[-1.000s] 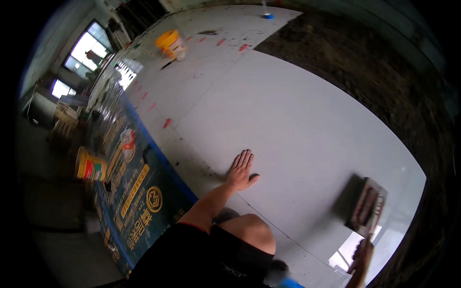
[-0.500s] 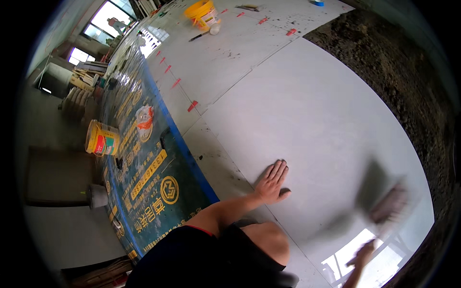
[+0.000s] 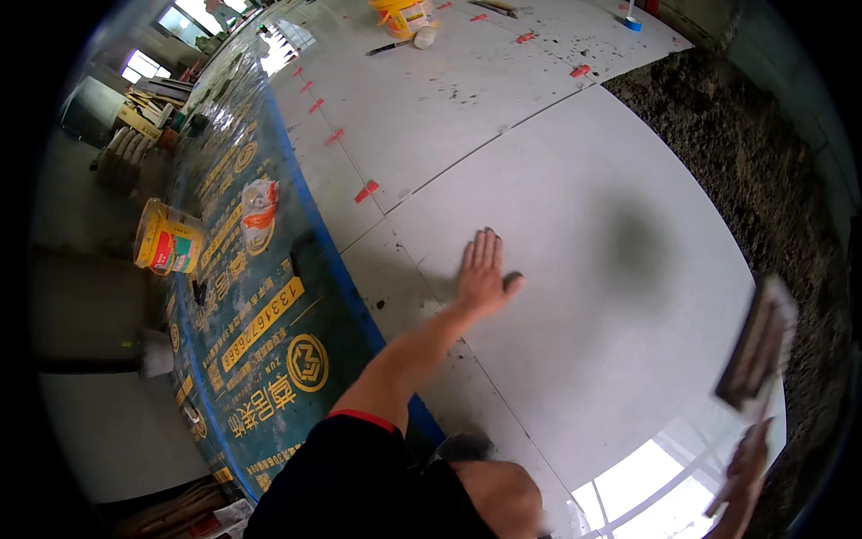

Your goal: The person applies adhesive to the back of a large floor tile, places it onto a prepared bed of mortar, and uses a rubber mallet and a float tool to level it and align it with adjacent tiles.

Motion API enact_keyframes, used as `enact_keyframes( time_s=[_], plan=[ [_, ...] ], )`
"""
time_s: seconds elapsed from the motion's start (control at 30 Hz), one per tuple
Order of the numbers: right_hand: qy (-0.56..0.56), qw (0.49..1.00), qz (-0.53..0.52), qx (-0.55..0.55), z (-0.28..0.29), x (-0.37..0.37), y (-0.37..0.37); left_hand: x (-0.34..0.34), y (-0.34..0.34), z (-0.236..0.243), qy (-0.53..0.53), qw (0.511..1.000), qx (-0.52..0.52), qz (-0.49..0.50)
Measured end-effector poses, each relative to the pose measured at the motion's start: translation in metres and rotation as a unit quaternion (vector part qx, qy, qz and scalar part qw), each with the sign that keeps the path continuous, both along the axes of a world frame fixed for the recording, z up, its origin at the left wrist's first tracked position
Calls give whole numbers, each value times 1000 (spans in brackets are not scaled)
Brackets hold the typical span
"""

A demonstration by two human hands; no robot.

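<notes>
My left hand (image 3: pixel 485 274) lies open on a large glossy light-grey tile (image 3: pixel 530 171), fingers spread. My right hand (image 3: pixel 741 476), blurred at the lower right, grips a dark rectangular flat-faced hand tool (image 3: pixel 752 346) by its handle, held over the tile's right edge with a dull shadow on the tile. Red levelling clips (image 3: pixel 366 191) sit along joints beyond the tile. My bare knee (image 3: pixel 494 499) is low by the near joint.
Dark mortar bed (image 3: pixel 691 135) borders the right. Printed green sheeting (image 3: pixel 283 359) with blue edging, a yellow bucket (image 3: pixel 169 236) and a plastic bag (image 3: pixel 259 211) lie left. Another yellow bucket (image 3: pixel 400 13) and a brush (image 3: pixel 386 48) are ahead; a person (image 3: pixel 220 13) is by the far window.
My left hand has shifted across the tile toward its far left corner. The tool in my right hand has moved upward and rightward, toward the mortar edge. The view has shifted slightly.
</notes>
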State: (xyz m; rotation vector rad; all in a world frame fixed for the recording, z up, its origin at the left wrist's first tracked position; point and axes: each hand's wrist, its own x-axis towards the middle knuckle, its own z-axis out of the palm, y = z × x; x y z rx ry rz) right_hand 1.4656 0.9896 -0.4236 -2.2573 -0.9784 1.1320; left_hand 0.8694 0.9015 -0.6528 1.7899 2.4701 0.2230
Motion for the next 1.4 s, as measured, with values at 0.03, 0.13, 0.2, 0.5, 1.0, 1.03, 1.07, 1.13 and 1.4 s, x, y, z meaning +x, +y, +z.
enact_keyframes(
  time_s=[0.03,0.13,0.2,0.5,1.0,1.03,1.07,1.13,1.4],
  plan=[
    [-15,996,-23,85,26,7,29,-17,4,0,2,1000,-7,-7],
    [-273,900,91,329,67,-1,92,-41,9,-2,23,999,-18,-33],
    [-384,790,135,459,53,-34,111,-42,8,-4,25,999,-28,-40],
    [34,989,111,-95,-185,-228,2,-44,-17,-1,-26,999,7,-39],
    [19,979,26,202,73,-211,139,-146,141,-22,59,985,44,153],
    [51,949,41,307,80,-210,151,-147,142,-22,59,986,35,154],
    [-30,951,-6,309,72,-217,153,-148,142,-23,74,986,40,146],
    [-144,908,-25,392,20,-241,156,-150,144,-22,52,988,21,147],
    [68,988,92,-100,-82,-316,208,-148,146,-9,30,990,33,135]
  ],
)
